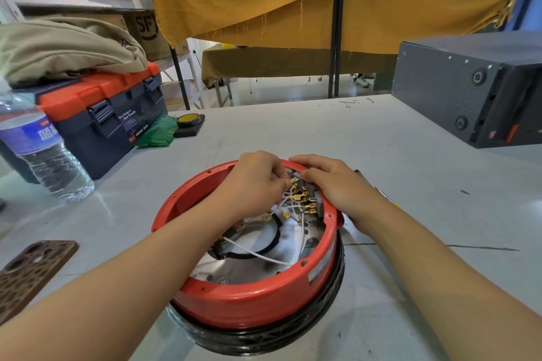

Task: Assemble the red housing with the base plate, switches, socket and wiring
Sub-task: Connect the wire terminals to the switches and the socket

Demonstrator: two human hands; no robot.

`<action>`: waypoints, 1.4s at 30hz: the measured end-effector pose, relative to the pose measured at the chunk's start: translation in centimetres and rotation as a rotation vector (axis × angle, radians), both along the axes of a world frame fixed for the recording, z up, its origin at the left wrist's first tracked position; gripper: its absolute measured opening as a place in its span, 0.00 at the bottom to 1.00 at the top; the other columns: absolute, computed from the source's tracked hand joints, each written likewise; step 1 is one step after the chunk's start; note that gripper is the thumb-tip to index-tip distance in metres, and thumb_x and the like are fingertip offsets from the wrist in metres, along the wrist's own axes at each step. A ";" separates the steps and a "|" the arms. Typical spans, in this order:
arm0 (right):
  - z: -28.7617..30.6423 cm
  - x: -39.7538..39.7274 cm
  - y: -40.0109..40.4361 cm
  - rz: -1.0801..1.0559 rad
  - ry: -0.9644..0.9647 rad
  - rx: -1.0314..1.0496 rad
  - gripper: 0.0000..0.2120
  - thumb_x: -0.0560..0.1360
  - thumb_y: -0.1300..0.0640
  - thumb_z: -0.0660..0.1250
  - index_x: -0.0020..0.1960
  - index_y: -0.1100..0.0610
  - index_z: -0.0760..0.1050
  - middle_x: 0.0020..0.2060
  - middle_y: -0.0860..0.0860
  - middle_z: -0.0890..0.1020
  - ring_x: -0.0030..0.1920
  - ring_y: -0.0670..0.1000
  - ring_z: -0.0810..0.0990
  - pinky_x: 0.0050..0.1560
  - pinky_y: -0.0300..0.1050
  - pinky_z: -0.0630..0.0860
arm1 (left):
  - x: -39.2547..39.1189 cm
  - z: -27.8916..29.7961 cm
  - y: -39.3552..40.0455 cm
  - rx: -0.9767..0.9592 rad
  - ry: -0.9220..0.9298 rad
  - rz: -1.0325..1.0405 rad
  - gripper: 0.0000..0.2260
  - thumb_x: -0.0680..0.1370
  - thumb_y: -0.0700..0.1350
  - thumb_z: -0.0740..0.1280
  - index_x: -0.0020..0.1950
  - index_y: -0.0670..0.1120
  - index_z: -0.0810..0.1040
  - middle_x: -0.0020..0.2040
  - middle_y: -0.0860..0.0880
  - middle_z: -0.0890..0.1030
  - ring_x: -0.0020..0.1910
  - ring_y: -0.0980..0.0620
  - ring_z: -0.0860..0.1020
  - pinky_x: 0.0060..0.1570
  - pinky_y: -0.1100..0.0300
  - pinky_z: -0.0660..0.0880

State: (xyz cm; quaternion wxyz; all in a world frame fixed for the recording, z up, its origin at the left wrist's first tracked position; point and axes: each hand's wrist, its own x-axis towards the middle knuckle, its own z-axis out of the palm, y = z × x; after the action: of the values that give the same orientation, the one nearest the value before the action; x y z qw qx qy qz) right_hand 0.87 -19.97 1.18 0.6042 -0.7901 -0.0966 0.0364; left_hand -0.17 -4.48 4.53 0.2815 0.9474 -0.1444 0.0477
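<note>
Red housing [252, 299] upside down on the surface [381, 161], open side up, resting on a black ring; shiny base plate [234, 269] visible inside with white wires [258, 255] trailing across it. Switch block [311, 193] with brass spade terminals seated against the far-right inner wall, its row running along the rim from far to near. Left hand [255, 182] reaching in from the left over the open middle, grip pinched on a brass connector [293, 182] at the far end of the row. Right hand [337, 187] draped over the rim from outside, fingers curled down onto the block, apparently steadying it. Connector lying just left of the terminals, touching or nearly so; cannot tell which. Likely next: push rightward and outward, toward the wall, with the right hand bracing against that push. Risk: bending a thin tab
</note>
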 end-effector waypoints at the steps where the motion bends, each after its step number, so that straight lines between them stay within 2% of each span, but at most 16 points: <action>1: 0.0 0.0 0.0 0.000 0.002 -0.001 0.16 0.77 0.59 0.59 0.61 0.47 0.77 0.52 0.46 0.82 0.48 0.45 0.82 0.46 0.37 0.77 | 0.0 0.0 0.0 0.002 0.005 0.001 0.06 0.76 0.41 0.67 0.39 0.46 0.79 0.29 0.51 0.81 0.22 0.65 0.73 0.24 0.76 0.66; 7: -0.1 0.0 0.0 0.000 -0.001 0.001 0.15 0.78 0.59 0.59 0.60 0.45 0.77 0.49 0.46 0.83 0.42 0.43 0.81 0.37 0.34 0.73 | 0.0 -0.1 0.0 -0.018 0.025 0.017 0.07 0.76 0.41 0.67 0.38 0.47 0.78 0.28 0.51 0.80 0.22 0.65 0.73 0.24 0.76 0.66; 13: -0.1 0.0 0.0 0.003 0.002 0.021 0.15 0.78 0.59 0.59 0.60 0.46 0.77 0.34 0.41 0.81 0.25 0.37 0.77 0.27 0.29 0.70 | 0.0 -0.1 0.2 -0.030 0.034 0.032 0.07 0.76 0.42 0.66 0.38 0.48 0.78 0.27 0.52 0.80 0.22 0.66 0.73 0.23 0.75 0.65; 16: 0.0 -0.1 0.0 0.002 0.010 0.020 0.15 0.78 0.58 0.59 0.60 0.46 0.77 0.32 0.40 0.82 0.27 0.37 0.78 0.27 0.29 0.71 | 0.0 -0.1 0.1 -0.023 0.025 0.036 0.08 0.77 0.42 0.66 0.38 0.48 0.78 0.27 0.52 0.80 0.22 0.66 0.73 0.24 0.75 0.65; 18: 0.1 -0.1 0.0 0.005 0.014 0.012 0.15 0.78 0.58 0.59 0.60 0.46 0.76 0.39 0.42 0.83 0.30 0.38 0.80 0.29 0.30 0.72 | 0.0 -0.2 -0.1 -0.025 0.024 0.039 0.07 0.77 0.42 0.66 0.38 0.47 0.78 0.27 0.52 0.80 0.22 0.65 0.73 0.24 0.75 0.66; 20: 0.0 -0.1 0.1 0.000 0.010 0.007 0.15 0.78 0.58 0.59 0.60 0.46 0.76 0.43 0.45 0.83 0.29 0.37 0.79 0.28 0.30 0.71 | 0.0 -0.2 -0.2 -0.031 0.015 0.040 0.08 0.77 0.41 0.66 0.38 0.46 0.78 0.27 0.51 0.80 0.22 0.64 0.73 0.24 0.75 0.66; 23: 0.0 -0.1 0.1 -0.008 0.005 -0.005 0.15 0.78 0.58 0.59 0.60 0.46 0.76 0.36 0.41 0.83 0.27 0.37 0.78 0.27 0.30 0.71 | 0.0 -0.3 -0.3 -0.042 0.006 0.040 0.08 0.76 0.41 0.66 0.37 0.47 0.78 0.27 0.51 0.80 0.22 0.64 0.73 0.24 0.75 0.66; 26: 0.0 -0.1 0.1 -0.012 0.024 -0.015 0.16 0.78 0.58 0.59 0.62 0.46 0.76 0.46 0.49 0.85 0.42 0.47 0.83 0.42 0.38 0.78 | 0.0 -0.3 -0.3 -0.052 -0.009 0.038 0.08 0.76 0.41 0.66 0.36 0.47 0.78 0.27 0.51 0.80 0.23 0.63 0.74 0.24 0.75 0.66; 27: 0.1 0.0 0.1 -0.013 0.030 -0.010 0.16 0.78 0.58 0.59 0.62 0.46 0.76 0.48 0.49 0.84 0.44 0.48 0.83 0.44 0.39 0.77 | 0.0 -0.4 -0.3 -0.050 -0.020 0.039 0.08 0.76 0.41 0.67 0.36 0.47 0.78 0.27 0.50 0.80 0.23 0.62 0.75 0.24 0.74 0.67; 28: 0.1 0.0 0.1 -0.016 0.031 0.001 0.16 0.78 0.58 0.59 0.62 0.47 0.76 0.46 0.47 0.84 0.42 0.45 0.83 0.42 0.38 0.77 | 0.0 -0.4 -0.3 -0.046 -0.031 0.040 0.08 0.76 0.42 0.67 0.37 0.47 0.78 0.28 0.50 0.80 0.25 0.61 0.76 0.25 0.72 0.68; 30: 0.0 -0.1 0.2 -0.050 0.005 0.018 0.14 0.77 0.59 0.61 0.59 0.50 0.77 0.34 0.40 0.81 0.29 0.36 0.78 0.32 0.32 0.71 | 0.0 -0.5 -0.2 -0.037 -0.045 0.041 0.06 0.75 0.42 0.67 0.38 0.46 0.79 0.29 0.49 0.81 0.28 0.57 0.78 0.28 0.69 0.70; 32: -0.1 -0.1 0.1 -0.106 -0.039 0.019 0.11 0.75 0.60 0.63 0.55 0.52 0.79 0.24 0.39 0.77 0.22 0.35 0.74 0.29 0.33 0.68 | 0.0 -0.5 -0.2 -0.032 -0.053 0.039 0.06 0.75 0.42 0.67 0.38 0.46 0.79 0.29 0.49 0.81 0.30 0.55 0.79 0.31 0.66 0.72; 35: 0.0 -0.3 0.2 -0.154 -0.086 0.012 0.09 0.74 0.60 0.65 0.52 0.54 0.81 0.24 0.40 0.77 0.23 0.36 0.74 0.32 0.35 0.68 | 0.0 -0.5 -0.2 -0.031 -0.061 0.036 0.06 0.75 0.42 0.68 0.39 0.45 0.79 0.30 0.49 0.81 0.31 0.53 0.79 0.32 0.64 0.73; 37: 0.1 -0.4 0.3 -0.196 -0.117 -0.004 0.08 0.74 0.60 0.65 0.51 0.55 0.82 0.28 0.42 0.78 0.25 0.38 0.74 0.34 0.37 0.69 | 0.0 -0.5 -0.2 -0.023 -0.070 0.034 0.06 0.75 0.43 0.68 0.38 0.47 0.79 0.29 0.51 0.80 0.30 0.56 0.78 0.30 0.67 0.71; 39: 0.1 -0.4 0.4 -0.218 -0.136 0.001 0.07 0.74 0.60 0.65 0.47 0.55 0.82 0.28 0.46 0.79 0.23 0.39 0.74 0.35 0.42 0.72 | -0.1 -0.5 -0.2 -0.024 -0.073 0.031 0.07 0.75 0.42 0.68 0.37 0.48 0.78 0.29 0.52 0.79 0.29 0.58 0.77 0.29 0.70 0.70; 42: -0.1 -0.3 0.3 -0.212 -0.141 0.014 0.06 0.74 0.61 0.65 0.46 0.55 0.82 0.27 0.45 0.78 0.23 0.39 0.74 0.35 0.44 0.72 | 0.0 -0.5 -0.3 -0.027 -0.080 0.029 0.06 0.75 0.42 0.68 0.38 0.46 0.79 0.29 0.52 0.79 0.30 0.57 0.77 0.31 0.67 0.71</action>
State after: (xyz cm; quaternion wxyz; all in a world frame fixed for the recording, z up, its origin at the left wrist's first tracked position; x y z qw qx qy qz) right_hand 0.53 -19.62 1.10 0.6020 -0.7922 -0.0550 -0.0838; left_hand -0.20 -4.75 4.01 0.2873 0.9429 -0.1414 0.0916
